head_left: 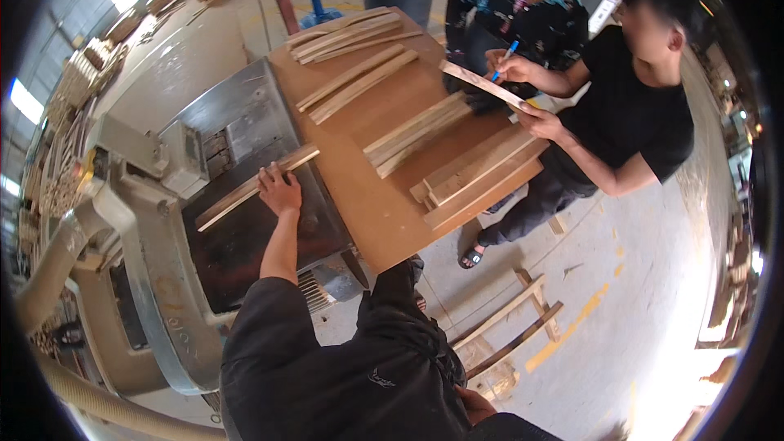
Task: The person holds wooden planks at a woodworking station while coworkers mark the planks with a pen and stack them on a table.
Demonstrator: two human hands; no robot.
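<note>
My left hand [279, 193] reaches over the dark metal table [245, 265] of a large woodworking machine [143, 237]. Its fingers curl over a narrow wooden strip [224, 211], which lies slantwise on that table with its upper end near the brown board. Down by my hip, only a part of my right hand [475, 405] shows at the lower edge; its fingers are hidden. No object can be made out in it.
A brown tabletop [351, 204] adjoins the machine, bearing several wooden strips [359, 82]. Across it, a person in black [633, 106] marks a wooden piece [482, 83] with a blue pen [506, 59]; another person [514, 4] stands alongside. A wooden frame [510, 327] rests on the floor.
</note>
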